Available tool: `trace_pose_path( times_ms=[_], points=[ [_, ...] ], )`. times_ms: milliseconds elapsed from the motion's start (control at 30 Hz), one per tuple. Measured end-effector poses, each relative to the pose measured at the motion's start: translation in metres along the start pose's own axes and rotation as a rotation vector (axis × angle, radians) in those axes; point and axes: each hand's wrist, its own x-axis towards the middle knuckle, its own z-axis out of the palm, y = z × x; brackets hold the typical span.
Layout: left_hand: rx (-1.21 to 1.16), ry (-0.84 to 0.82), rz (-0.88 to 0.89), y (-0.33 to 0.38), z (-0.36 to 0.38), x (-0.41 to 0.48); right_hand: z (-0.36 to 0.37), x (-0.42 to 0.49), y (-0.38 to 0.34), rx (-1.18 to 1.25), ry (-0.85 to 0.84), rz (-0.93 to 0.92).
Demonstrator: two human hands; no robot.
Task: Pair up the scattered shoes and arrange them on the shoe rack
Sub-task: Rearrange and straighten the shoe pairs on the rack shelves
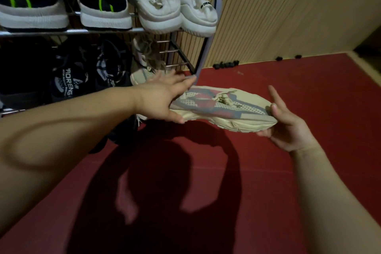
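Head view: beige sneaker (pixel 222 109) held between left hand (pixel 158 101) and right hand (pixel 288 123), beside shoe rack (pixel 214 33).

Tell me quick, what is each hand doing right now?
Left hand: grips the heel end of the beige sneaker.
Right hand: pinches the sneaker's toe end, index finger raised.

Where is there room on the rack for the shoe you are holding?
Top shelf is crowded: black-and-green sneakers and white shoes fill it. Lower shelf has bare rungs at its right end, between the matching beige shoe and the rack frame. Both hands hold the beige sneaker just outside that gap.
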Motion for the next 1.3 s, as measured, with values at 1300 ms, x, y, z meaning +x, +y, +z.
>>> trace_pose_path(
  times_ms=[1300],
  points=[
    [-0.161,0.364,-1.040,-0.117,0.007,-0.101,0.163,0.169,0.067,-0.823,0.145,0.116]
  ],
)
